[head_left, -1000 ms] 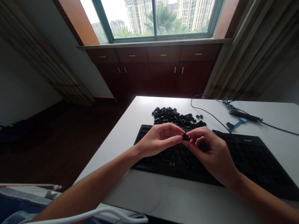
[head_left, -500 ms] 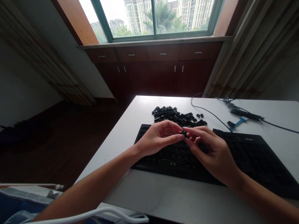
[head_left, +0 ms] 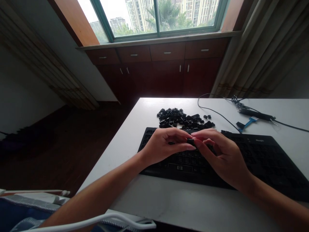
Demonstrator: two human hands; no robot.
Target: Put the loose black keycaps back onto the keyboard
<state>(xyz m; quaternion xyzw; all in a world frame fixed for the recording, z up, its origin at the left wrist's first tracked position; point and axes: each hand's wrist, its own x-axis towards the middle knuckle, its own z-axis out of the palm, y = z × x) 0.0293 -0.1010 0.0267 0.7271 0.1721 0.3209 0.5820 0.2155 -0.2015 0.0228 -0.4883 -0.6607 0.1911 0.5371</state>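
Between my fingertips is a small black keycap [head_left: 190, 141], held above a black keyboard [head_left: 207, 177]. My left hand [head_left: 166, 143] pinches it from the left with thumb and fingers. My right hand [head_left: 219, 151] closes on it from the right, its fingertips meeting those of the left. Rows of the keyboard below show sockets without caps, partly hidden by both hands. Behind the keyboard lies a heap of loose black keycaps [head_left: 170, 116], with a couple set apart to its right.
Toward the back right of the white table [head_left: 135, 196] lie a blue-handled brush [head_left: 249, 122], a black stick-like tool [head_left: 257, 114] and a coiled black cable [head_left: 238, 101]. A white curved rail [head_left: 96, 220] crosses the near left, beside the table edge.
Both hands have turned the keycap slightly between the fingertips, and the fingers have drawn closer together. The view has tilted a little; objects on the table stay in place.
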